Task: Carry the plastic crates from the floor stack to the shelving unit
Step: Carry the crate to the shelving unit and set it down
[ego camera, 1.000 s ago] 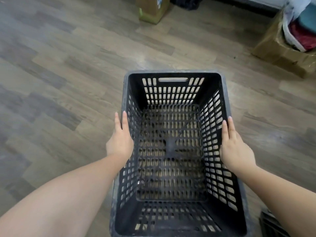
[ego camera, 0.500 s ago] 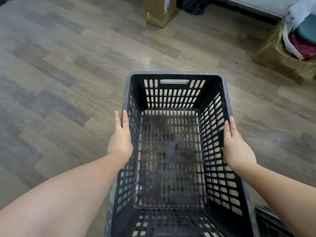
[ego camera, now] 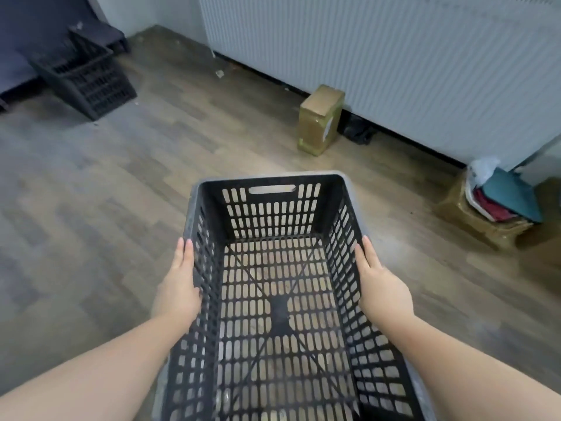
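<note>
Head view: a black slotted crate (ego camera: 282, 299) sits at the centre, running down to six o'clock, held clear of the wooden floor (ego camera: 91, 223), which shows through its slotted base. The left hand (ego camera: 179, 284) presses flat on the outside of its nine o'clock wall, fingers straight; the right hand (ego camera: 379, 284) does the same on the three o'clock wall. It is empty, so probably light, and the moulded plastic looks stiff. Smooth walls squeezed between flat palms could slip; the handle slot (ego camera: 272, 189) in the twelve o'clock wall, or the rim, likely offers a surer hold. A second crate (ego camera: 88, 77) lies tilted at ten o'clock.
</note>
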